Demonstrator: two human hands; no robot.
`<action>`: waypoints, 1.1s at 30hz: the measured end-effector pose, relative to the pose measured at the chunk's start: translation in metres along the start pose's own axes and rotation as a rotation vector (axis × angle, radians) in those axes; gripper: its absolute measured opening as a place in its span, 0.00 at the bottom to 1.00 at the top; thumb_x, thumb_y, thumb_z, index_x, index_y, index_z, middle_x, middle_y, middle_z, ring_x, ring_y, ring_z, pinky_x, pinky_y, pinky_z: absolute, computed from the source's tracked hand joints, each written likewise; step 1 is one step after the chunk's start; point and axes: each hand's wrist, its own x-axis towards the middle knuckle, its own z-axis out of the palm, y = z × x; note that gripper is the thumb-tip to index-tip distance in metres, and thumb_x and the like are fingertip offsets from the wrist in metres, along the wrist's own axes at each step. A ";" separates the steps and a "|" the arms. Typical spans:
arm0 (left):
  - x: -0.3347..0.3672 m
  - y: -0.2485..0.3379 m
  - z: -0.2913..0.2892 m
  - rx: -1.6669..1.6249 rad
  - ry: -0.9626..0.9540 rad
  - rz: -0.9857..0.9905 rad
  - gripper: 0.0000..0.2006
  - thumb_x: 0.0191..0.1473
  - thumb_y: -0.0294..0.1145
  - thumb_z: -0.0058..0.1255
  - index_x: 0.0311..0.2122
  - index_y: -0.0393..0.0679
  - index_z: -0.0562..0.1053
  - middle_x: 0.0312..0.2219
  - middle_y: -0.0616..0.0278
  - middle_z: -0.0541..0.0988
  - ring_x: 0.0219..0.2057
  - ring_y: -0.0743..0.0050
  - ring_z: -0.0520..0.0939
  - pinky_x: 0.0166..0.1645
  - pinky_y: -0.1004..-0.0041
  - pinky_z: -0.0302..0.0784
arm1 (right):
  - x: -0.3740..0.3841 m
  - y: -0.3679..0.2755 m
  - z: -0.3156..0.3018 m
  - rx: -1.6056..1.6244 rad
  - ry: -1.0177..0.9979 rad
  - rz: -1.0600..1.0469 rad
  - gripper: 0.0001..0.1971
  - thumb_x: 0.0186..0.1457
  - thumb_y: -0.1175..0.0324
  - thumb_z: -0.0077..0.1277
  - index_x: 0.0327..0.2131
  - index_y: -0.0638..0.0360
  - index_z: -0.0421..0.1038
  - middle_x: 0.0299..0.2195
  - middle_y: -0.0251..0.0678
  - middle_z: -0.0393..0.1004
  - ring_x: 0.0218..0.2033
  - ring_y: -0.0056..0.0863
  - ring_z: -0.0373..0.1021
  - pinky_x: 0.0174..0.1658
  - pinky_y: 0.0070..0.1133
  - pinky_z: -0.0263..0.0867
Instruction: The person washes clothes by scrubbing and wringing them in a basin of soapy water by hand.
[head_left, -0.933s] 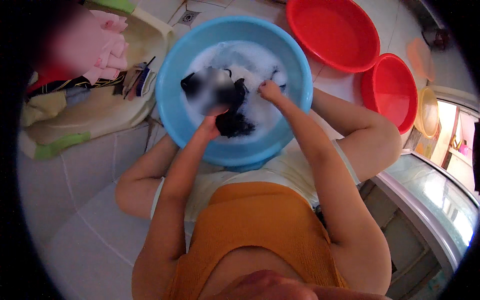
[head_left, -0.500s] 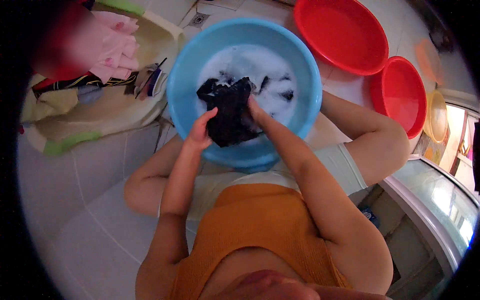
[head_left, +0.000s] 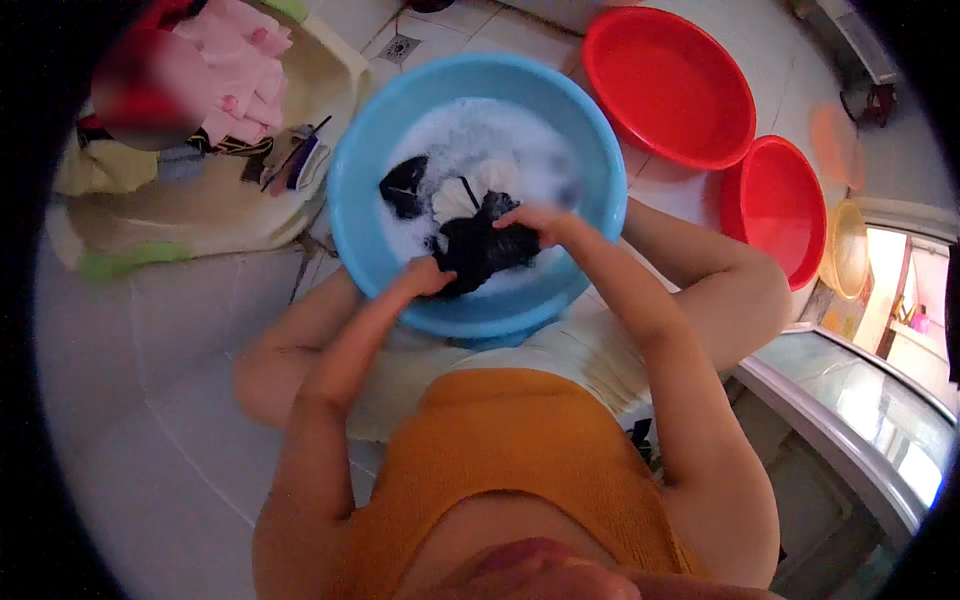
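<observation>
Wet black garment, bunched in the near half of a large light-blue basin, partly in soapy water. Both hands are clamped on it, set apart from each other: the left hand grips its lower left edge, near the basin's near wall; the right hand grips its upper right part, the back of the hand turned up. I cannot tell what kind of garment it is from its folds.

Just beyond it, and touching it, lies a white cloth with a narrow black strip across it. A smaller black piece of fabric lies to the left, near the basin's left wall. White suds cover much of the water.

The person, in an orange knitted top and pale shorts, sits with one leg on either side of the basin. To the left stands a cream plastic tub with green patches, bearing a pink garment and a yellowish cloth. A floor drain shows beyond the blue basin. To the right are a large red basin, a smaller red basin, tilted, and a yellow basin.
</observation>
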 end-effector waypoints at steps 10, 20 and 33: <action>0.072 0.040 -0.096 -0.719 0.235 0.631 0.23 0.50 0.52 0.38 0.37 0.39 0.71 0.33 0.53 0.74 0.36 0.64 0.73 0.42 0.69 0.65 | -0.085 -0.046 0.120 -1.041 -0.053 -0.340 0.28 0.36 0.66 0.56 0.44 0.64 0.61 0.39 0.37 0.67 0.39 0.26 0.64 0.45 0.21 0.57; 0.013 -0.005 -0.057 -0.495 -0.317 0.444 0.26 0.40 0.56 0.47 0.31 0.38 0.73 0.27 0.55 0.76 0.30 0.65 0.75 0.38 0.69 0.67 | -0.028 -0.016 0.026 -1.520 0.309 -0.172 0.33 0.30 0.47 0.56 0.38 0.62 0.68 0.33 0.45 0.71 0.37 0.39 0.67 0.41 0.28 0.61; 0.040 -0.059 -0.147 -0.791 0.133 0.313 0.23 0.39 0.42 0.52 0.40 0.38 0.69 0.33 0.53 0.74 0.35 0.63 0.74 0.42 0.70 0.66 | -0.052 -0.090 0.020 -0.624 0.306 -0.459 0.14 0.35 0.72 0.45 0.31 0.66 0.69 0.22 0.32 0.69 0.25 0.27 0.66 0.31 0.21 0.62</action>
